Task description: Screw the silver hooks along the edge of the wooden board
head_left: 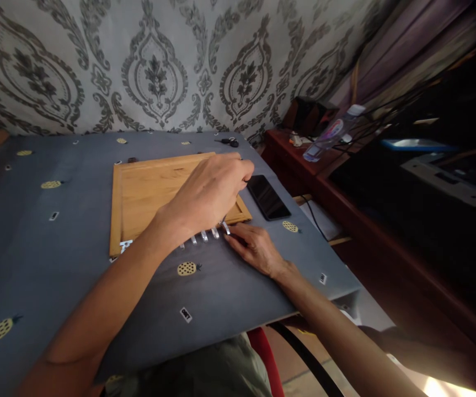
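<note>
A shallow wooden frame or tray (150, 187) lies on the grey patterned tablecloth. My left hand (210, 190) is over its right part, fingers curled and bent downward, with the fingertips mostly hidden. Along the board's near edge stands a row of several small shiny strips (204, 236). My right hand (256, 248) rests on the cloth at the right end of that row, its thumb and forefinger at the last strip (225, 227). More shiny pieces (126, 245) lie at the frame's near left corner.
A black phone (268, 197) lies right of the frame. Keys (231, 141) are near the table's back edge. To the right, a red-brown desk (277, 144) holds a clear bottle (332, 134) and cables. Patterned fabric (155, 71) rises behind the table.
</note>
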A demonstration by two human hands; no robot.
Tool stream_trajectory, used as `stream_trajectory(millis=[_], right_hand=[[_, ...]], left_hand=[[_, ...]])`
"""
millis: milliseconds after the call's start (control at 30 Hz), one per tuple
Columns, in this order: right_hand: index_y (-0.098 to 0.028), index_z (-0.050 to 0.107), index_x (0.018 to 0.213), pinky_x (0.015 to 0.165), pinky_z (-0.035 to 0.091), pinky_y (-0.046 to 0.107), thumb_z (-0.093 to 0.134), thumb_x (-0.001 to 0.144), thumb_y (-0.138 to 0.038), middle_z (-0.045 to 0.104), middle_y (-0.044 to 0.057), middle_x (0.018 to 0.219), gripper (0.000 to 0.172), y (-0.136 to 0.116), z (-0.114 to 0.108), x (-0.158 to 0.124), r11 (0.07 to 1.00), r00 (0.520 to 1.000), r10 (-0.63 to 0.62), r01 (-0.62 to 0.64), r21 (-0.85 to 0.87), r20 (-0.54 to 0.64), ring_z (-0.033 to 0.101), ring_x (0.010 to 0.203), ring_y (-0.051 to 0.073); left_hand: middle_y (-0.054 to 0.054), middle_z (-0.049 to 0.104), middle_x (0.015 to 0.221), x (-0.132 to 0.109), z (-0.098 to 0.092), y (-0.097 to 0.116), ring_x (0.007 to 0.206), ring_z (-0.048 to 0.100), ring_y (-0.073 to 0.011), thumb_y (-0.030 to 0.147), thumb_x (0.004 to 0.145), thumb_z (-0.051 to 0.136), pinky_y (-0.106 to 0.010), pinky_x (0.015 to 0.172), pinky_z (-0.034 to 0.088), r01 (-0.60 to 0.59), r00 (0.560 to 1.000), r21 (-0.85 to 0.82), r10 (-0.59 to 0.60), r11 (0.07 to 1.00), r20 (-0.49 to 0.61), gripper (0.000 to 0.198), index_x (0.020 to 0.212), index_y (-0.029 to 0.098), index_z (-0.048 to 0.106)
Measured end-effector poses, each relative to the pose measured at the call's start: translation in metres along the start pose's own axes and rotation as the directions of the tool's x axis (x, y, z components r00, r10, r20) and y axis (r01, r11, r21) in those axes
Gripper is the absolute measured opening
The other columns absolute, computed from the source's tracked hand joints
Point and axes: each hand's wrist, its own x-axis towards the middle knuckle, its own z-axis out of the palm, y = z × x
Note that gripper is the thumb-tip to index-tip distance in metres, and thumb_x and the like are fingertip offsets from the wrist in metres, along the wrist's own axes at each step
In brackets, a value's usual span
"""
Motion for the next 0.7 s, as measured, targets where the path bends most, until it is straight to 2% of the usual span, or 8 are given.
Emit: stream_trajectory(millis=[200,400,700], right_hand=[[-0.017,0.067,0.099,0.067,0.046,0.028,0.046,0.101,-0.031,0.066,0.006,0.078,0.026,0.0,-0.0006,-0.0005,1.0,1.0,0.001,-0.001,0.012,-0.006,0.063,0.071,0.017],[-0.016,0.067,0.096,0.065,0.045,0.028,0.046,0.1,-0.03,0.065,0.006,0.076,0.026,-0.0014,-0.001,0.0003,1.0,1.0,-0.004,0.004,0.005,-0.014,0.061,0.068,0.017],[-0.017,0.066,0.096,0.066,0.045,0.028,0.046,0.1,-0.03,0.065,0.005,0.077,0.024,-0.0024,-0.0019,0.0011,1.0,1.0,0.0,0.0,0.025,-0.006,0.062,0.07,0.017]], left_hand=[[-0.003,0.064,0.084,-0.0022,-0.0005,-0.0024,0.077,0.057,-0.0154,0.015,0.093,0.053,-0.032,0.073,0.041,-0.045,0.999,0.009,0.045,0.999,-0.007,0.014,0.086,0.016,0.065],[-0.003,0.062,0.08,-0.0007,0.002,0.0007,0.075,0.057,-0.0156,0.023,0.093,0.058,-0.031,0.069,0.04,-0.003,1.0,0.079,0.005,0.997,-0.029,0.016,0.08,0.016,0.064],[-0.005,0.063,0.087,-0.0034,0.0011,0.0002,0.082,0.058,-0.017,0.012,0.094,0.046,-0.032,0.074,0.041,-0.066,0.998,0.089,0.068,0.994,-0.016,0.02,0.086,0.016,0.063]])
